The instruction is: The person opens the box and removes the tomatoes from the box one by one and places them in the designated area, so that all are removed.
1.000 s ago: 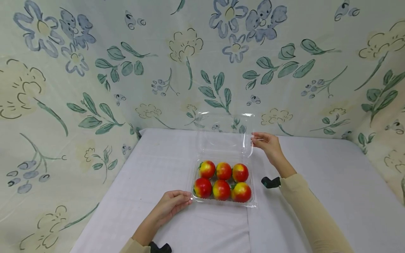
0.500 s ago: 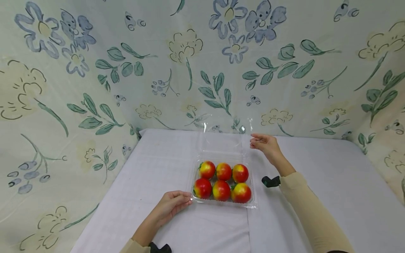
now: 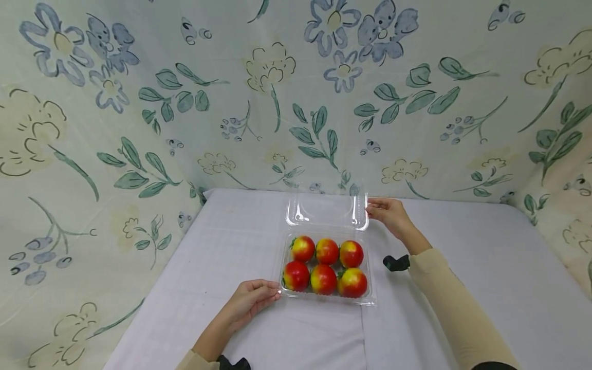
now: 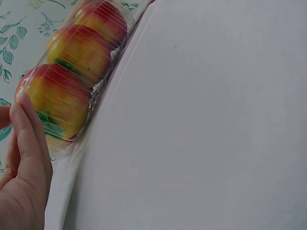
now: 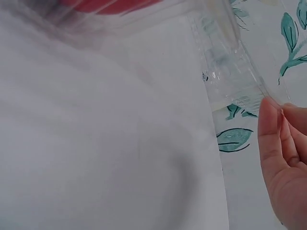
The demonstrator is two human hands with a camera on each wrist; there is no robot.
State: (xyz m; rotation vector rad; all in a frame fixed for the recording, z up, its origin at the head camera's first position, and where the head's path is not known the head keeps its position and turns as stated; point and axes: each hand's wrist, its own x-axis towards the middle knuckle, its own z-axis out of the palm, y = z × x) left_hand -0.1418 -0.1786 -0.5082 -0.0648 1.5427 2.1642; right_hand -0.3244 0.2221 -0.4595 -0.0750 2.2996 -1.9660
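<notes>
A clear plastic clamshell box (image 3: 327, 299) lies on the white cloth in the head view. In its base sit several round red-and-yellow fruits (image 3: 324, 278) with bits of green leaf. Behind the base the raised clear lid (image 3: 326, 225) stands tilted. My left hand (image 3: 252, 300) pinches the base's front left corner; in the left wrist view the fingers lie beside the nearest fruit (image 4: 60, 98). With thumb and fingers, my right hand (image 3: 390, 213) pinches the lid's right edge, which also shows in the right wrist view beside that hand (image 5: 283, 153).
A white cloth (image 3: 222, 231) covers the table. Flower-printed fabric (image 3: 259, 103) hangs behind and along both sides. Dark wrist mounts (image 3: 396, 263) show by the beige sleeves (image 3: 458, 308).
The lid's top has come lower and its tilt has changed. My right hand has shifted slightly down with it. The left hand, base and fruits stay in place.
</notes>
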